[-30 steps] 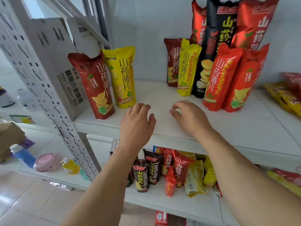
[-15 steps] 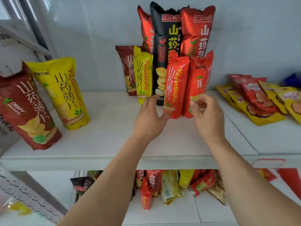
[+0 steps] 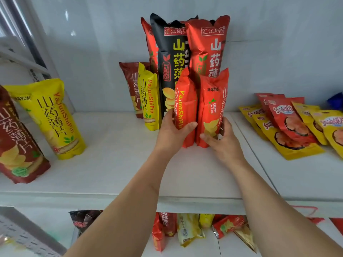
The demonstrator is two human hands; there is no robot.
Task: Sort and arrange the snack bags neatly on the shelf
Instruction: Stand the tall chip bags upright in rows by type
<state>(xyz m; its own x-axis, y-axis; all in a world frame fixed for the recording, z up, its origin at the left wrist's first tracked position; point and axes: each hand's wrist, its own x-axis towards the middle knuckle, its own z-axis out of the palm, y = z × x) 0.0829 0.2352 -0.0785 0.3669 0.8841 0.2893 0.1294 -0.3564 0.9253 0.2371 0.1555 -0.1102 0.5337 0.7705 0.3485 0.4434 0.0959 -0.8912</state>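
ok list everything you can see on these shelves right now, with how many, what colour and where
small red bags: two, red, upright at front centre, one in each grip
tall bags: three, black and red, upright behind them
small back bags: two, yellow and dark red, centre left
left bags: two, yellow and dark red, leaning at left
flat packets: several, red and yellow, lying at right
lower bags: several, mixed colours, shelf below
shelf: one, white
left hand: holds left red bag
right hand: holds right red bag
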